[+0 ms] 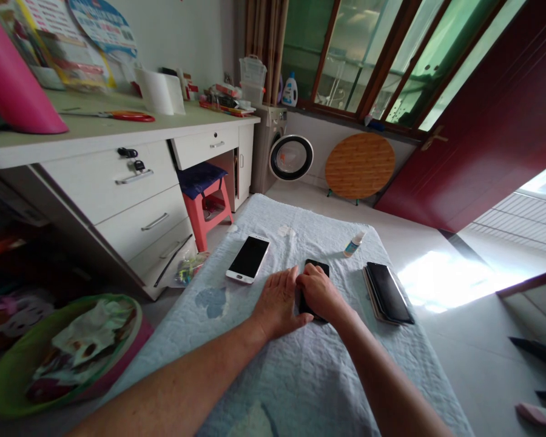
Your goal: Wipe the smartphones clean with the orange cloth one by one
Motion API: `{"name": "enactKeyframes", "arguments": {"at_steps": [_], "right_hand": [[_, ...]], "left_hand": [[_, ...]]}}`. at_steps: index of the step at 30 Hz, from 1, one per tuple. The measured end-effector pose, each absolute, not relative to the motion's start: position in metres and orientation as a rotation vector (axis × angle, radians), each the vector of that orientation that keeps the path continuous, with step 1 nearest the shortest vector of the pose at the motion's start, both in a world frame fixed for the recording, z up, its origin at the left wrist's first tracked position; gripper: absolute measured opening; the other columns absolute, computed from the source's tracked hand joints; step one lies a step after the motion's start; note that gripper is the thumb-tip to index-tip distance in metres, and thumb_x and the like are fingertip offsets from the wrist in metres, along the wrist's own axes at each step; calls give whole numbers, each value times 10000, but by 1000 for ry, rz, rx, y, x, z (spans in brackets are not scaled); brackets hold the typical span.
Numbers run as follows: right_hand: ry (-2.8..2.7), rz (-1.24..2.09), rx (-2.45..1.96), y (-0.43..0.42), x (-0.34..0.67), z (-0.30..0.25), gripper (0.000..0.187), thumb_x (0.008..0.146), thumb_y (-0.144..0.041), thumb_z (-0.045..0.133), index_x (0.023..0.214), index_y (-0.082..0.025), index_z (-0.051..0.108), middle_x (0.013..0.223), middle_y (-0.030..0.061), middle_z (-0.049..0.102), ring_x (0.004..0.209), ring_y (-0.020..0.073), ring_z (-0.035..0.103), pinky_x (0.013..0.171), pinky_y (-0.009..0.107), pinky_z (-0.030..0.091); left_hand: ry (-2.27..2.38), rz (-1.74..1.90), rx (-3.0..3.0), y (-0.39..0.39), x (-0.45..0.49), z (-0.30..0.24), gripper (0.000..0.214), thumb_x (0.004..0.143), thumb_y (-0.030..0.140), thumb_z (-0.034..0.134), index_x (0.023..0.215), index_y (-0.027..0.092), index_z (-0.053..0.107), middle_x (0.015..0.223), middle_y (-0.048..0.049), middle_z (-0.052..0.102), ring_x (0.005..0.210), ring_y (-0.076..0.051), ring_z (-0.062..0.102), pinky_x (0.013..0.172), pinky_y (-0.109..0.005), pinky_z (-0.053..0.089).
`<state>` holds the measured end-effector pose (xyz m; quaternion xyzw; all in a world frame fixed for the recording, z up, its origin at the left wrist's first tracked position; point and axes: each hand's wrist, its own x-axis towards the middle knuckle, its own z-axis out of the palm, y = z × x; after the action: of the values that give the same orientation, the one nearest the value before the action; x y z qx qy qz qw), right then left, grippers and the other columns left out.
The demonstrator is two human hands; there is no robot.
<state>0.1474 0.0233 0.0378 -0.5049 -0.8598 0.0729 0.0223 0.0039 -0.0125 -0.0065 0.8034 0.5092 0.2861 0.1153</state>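
A black smartphone (323,265) lies flat on the light blue quilted cloth, mostly covered by both hands. My left hand (278,302) holds it along its left side, fingers together near the upper left edge and thumb across the lower part. Over the phone's middle, my right hand (319,290) is closed with curled fingers pressed down; anything inside them is hidden. To the left rests a white smartphone (249,258) with a dark screen. A dark phone in a flip case (388,292) lies to the right. A small spray bottle (353,244) stands beyond my right hand.
The cloth-covered surface (295,388) fills the foreground. A waste basket (134,340) stands at lower left, below a white desk (131,176) with a pink stool (204,209) under it. Farther back are a washing machine with an open door (292,157) and a round wooden tabletop (360,165).
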Motion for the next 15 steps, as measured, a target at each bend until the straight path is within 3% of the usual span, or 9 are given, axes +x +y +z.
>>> {"name": "enactKeyframes", "arguments": {"at_steps": [9,15], "right_hand": [[-2591,428,-1482,-10,146,42,207,840,-117,501,733,-184,665,835,23,529,788,134,434,710,240,332],[-2479,679,-1355,-14,158,48,241,849,-96,481,775,-192,690,860,19,548,835,127,500,767,245,363]], "left_hand": [[1478,865,2374,-13,5,-9,958,642,340,628,1415,141,99,1341,-201,431,1254,-357,419,1046,-533,320],[1468,874,2386,-13,4,-9,957,664,385,664,1404,147,105,1349,-209,425,1255,-368,419,1039,-560,314]]}}
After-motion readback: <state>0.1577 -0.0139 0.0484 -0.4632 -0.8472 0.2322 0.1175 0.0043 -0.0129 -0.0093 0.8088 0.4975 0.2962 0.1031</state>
